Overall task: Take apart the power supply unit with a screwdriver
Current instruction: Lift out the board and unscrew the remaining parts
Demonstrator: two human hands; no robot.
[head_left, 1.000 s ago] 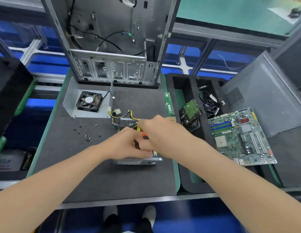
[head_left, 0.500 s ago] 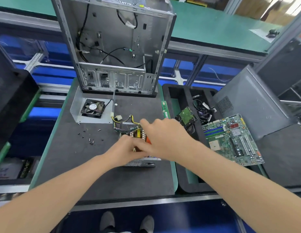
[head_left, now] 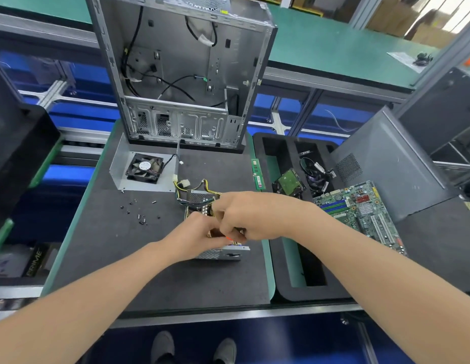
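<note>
The opened power supply unit (head_left: 218,254) lies on the dark mat in the middle, its yellow and black cable bundle (head_left: 192,190) trailing toward the back. Both hands meet over its open top and hide most of the inside. My right hand (head_left: 244,216) is curled around a screwdriver, of which only a bit of orange handle (head_left: 228,238) shows under the fingers. My left hand (head_left: 199,237) rests on the unit's near left part with fingers curled at the same spot; what it grips is hidden. The unit's removed cover with its black fan (head_left: 144,168) lies at the back left.
Several loose screws (head_left: 140,218) lie left of the unit. An empty computer case (head_left: 181,74) stands upright at the back. A RAM stick (head_left: 257,174) lies by the mat's right edge. The black foam tray (head_left: 286,292) on the right holds a hard drive (head_left: 289,182), cables and a motherboard (head_left: 360,208).
The camera has tilted up, so more of the case shows. Both hands stay together over the unit, with the right hand shifted slightly.
</note>
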